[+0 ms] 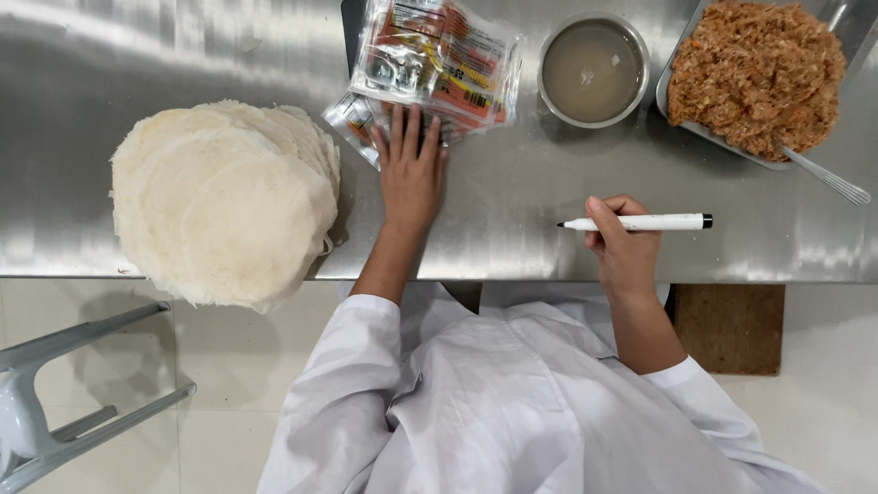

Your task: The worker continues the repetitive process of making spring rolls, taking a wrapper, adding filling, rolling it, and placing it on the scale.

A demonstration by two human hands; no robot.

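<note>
I am resting my left hand [412, 174] flat on the steel table [512, 210], fingers stretched out and slightly spread, with the fingertips lying on the near edge of a stack of clear plastic packets [437, 59] printed in orange and red; the hand is gripping nothing. The packets are sitting at the far side of the table, just left of centre, fanned a little so a lower one is poking out toward the left. I am holding a white marker pen [640, 222] in my right hand [624, 247], fingers curled closed around its barrel, the pen lying roughly level with its dark tip pointing left and its black end pointing right, above the near edge of the table. To the left, a tall stack of thin, pale round wrappers [224, 201] is overhanging the near edge. Far right of the packets, a round metal bowl [594, 69] is holding cloudy liquid, and beside it a metal tray [722, 137] is carrying a heap of brownish minced filling [754, 73], with a fork [828, 178] leaning out at its near right corner.
</note>
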